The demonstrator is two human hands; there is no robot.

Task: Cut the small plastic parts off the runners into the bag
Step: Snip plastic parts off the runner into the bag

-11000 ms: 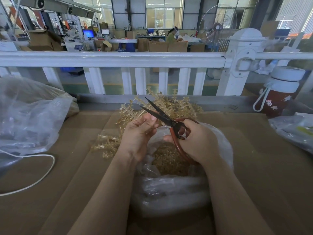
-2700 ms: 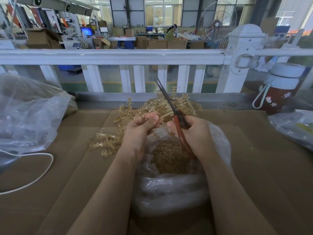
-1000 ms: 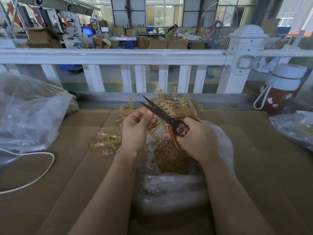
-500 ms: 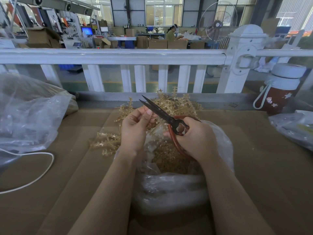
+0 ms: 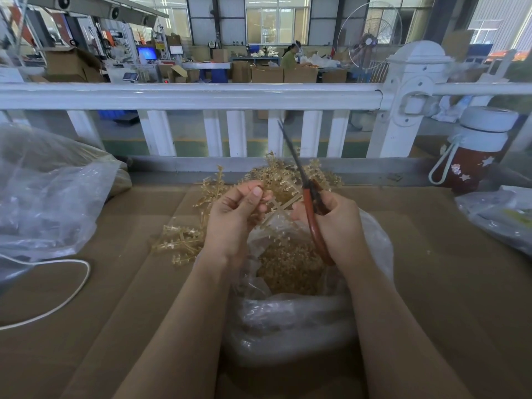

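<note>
here, nearest the viewer, the open clear bag holds the cut parts; above it the left hand pinches 1 runner, while the right hand grips the scissors, blades together and pointing up. judged between cuts: next, turn the runner, open the blades onto a remaining part over the bag, with uncut runners piled beyond.

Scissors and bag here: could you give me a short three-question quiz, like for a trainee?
1. True or false: the scissors point up, blades together.
2. Which hand pinches the runner: (a) left hand, (b) right hand?
3. Fill in: loose cut parts lie in the ___.

Key: 1 true. 2 (a). 3 bag.
</note>
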